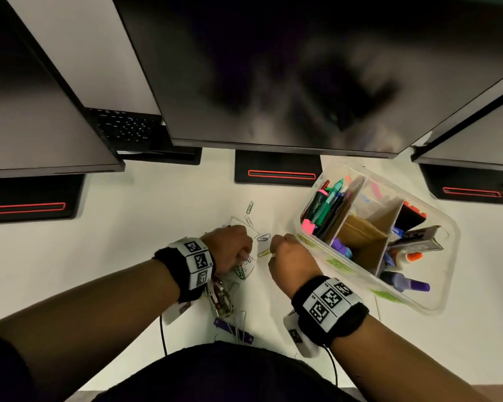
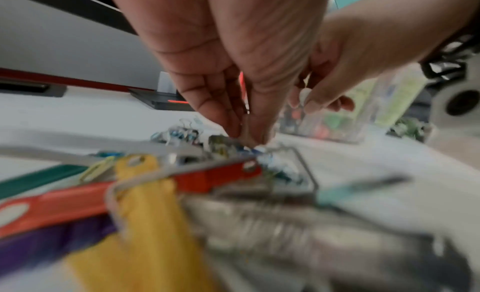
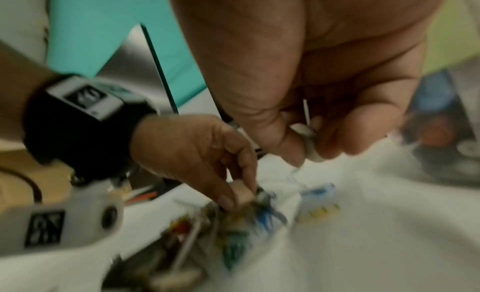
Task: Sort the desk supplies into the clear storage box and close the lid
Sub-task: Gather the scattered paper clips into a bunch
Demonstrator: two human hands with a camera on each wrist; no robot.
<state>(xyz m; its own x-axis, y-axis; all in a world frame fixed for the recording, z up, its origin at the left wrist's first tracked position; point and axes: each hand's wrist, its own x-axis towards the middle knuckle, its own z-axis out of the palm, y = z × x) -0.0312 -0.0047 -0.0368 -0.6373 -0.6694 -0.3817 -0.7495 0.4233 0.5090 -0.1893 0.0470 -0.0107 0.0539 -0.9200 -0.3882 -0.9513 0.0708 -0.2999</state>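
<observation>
The clear storage box (image 1: 442,297) stands open at the right, cardboard dividers splitting it; pens and highlighters (image 1: 324,207) fill its left compartment, glue sticks and markers (image 1: 404,281) its near-right end. Loose coloured paper clips (image 1: 263,237) lie on the white desk between my hands. My left hand (image 1: 246,258) reaches down into a small heap of paper clips (image 2: 275,171), fingertips (image 2: 233,130) pinched together on them. Just to its right and left of the box, my right hand (image 1: 273,248) pinches a small white clip (image 3: 310,141) between thumb and fingers above the desk.
Coloured binder clips (image 1: 222,300) and a purple one (image 1: 234,330) lie near the desk's front edge under my left wrist. Three monitors hang over the back of the desk, with black stands (image 1: 278,169) behind the clips. Wrist-camera cables trail off the front edge.
</observation>
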